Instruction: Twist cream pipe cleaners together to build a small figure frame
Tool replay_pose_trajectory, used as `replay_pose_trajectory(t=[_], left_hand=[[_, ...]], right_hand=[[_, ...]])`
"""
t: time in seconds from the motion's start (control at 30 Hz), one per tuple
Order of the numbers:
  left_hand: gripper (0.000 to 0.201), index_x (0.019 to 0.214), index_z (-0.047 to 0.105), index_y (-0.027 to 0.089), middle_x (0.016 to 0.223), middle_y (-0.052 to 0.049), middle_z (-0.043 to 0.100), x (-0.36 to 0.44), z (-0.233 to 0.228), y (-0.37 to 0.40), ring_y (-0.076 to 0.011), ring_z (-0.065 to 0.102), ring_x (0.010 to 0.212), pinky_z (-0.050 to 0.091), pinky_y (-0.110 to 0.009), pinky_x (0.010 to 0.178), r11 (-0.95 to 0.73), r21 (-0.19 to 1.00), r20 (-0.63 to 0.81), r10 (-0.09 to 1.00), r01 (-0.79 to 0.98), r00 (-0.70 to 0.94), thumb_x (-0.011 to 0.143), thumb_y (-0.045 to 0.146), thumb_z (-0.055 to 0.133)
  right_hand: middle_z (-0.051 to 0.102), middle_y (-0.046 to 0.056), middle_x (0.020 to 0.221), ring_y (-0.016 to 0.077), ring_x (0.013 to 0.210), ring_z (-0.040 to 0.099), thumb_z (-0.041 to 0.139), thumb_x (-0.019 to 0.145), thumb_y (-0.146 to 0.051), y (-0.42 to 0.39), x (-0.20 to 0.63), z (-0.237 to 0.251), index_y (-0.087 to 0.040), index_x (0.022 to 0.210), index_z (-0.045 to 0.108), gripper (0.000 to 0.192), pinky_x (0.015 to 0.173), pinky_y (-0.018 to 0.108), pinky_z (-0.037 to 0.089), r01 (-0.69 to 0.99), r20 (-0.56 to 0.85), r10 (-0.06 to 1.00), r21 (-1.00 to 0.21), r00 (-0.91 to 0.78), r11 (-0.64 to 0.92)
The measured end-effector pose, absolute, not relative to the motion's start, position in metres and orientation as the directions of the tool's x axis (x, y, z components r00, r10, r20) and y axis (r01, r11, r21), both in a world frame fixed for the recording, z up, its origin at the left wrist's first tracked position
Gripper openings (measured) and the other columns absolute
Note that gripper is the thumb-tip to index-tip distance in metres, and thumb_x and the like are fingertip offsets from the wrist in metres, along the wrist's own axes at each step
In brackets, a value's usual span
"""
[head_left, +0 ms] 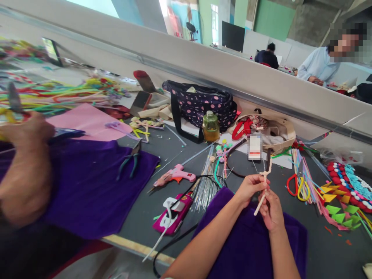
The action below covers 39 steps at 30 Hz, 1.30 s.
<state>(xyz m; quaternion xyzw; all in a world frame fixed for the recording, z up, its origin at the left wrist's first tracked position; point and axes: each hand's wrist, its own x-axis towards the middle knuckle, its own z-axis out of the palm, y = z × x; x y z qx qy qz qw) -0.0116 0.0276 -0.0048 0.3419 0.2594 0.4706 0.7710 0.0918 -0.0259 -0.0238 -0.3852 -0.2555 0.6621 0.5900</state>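
My left hand (250, 188) pinches a cream pipe cleaner stem (259, 204) near its upper fork, where two short arms branch out. Just below, my right hand (272, 209) has its fingers closed round the same stem, whose lower end sticks out toward me. Both hands are over a purple cloth (232, 240) on the dark table. To their left are a bundle of clear thin sticks (205, 182) and a pink glue gun (176, 176). A pair of scissors with red and yellow handles (298, 188) rests at the right.
A co-worker's arm (26, 166) reaches in at left, beside pliers (130, 161) on another purple cloth. Behind stand a dotted bag (200, 102), a jar (210, 128) and a tote bag (279, 131). A magenta power strip (174, 213) has cables around it. Folded-paper garlands (340, 209) lie right.
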Motion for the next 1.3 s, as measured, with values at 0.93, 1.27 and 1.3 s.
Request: replay_pose_trajectory(t=[0.93,1.27,1.3], left_hand=[[0.025,0.067,0.067,0.011,0.069,-0.004,0.065,-0.0106,-0.0061,0.0283,-0.0095,0.056,0.058,0.042,-0.022,0.058,0.321,0.749,-0.098,0.919,-0.580,0.382,0.056,0.027,0.083],[0.026,0.062,0.063,0.011,0.062,-0.002,0.063,-0.0076,-0.0018,0.0251,-0.0063,0.050,0.047,0.038,-0.020,0.049,0.284,0.752,-0.104,0.942,-0.594,0.318,0.053,0.026,0.083],[0.027,0.062,0.063,0.011,0.061,-0.001,0.063,-0.0074,-0.0016,0.0250,-0.0063,0.050,0.047,0.038,-0.020,0.048,0.277,0.761,-0.100,0.944,-0.587,0.315,0.053,0.027,0.083]], right_hand=[[0.046,-0.008,0.049,0.0015,0.034,0.031,0.070,0.073,-0.032,-0.0276,0.0916,-0.0247,-0.017,0.070,0.059,0.019,0.029,0.010,0.030,-0.558,-0.164,0.986,-0.821,0.036,-0.117],[0.051,-0.006,0.054,0.0037,0.037,0.039,0.066,0.079,-0.035,-0.0301,0.0909,-0.0281,-0.017,0.073,0.063,0.019,0.033,0.015,0.035,-0.335,-0.002,0.987,-0.941,0.159,0.052],[0.051,-0.005,0.054,0.0039,0.037,0.041,0.066,0.079,-0.035,-0.0301,0.0913,-0.0292,-0.018,0.073,0.063,0.019,0.034,0.015,0.036,-0.306,0.011,0.985,-0.950,0.170,0.064]])
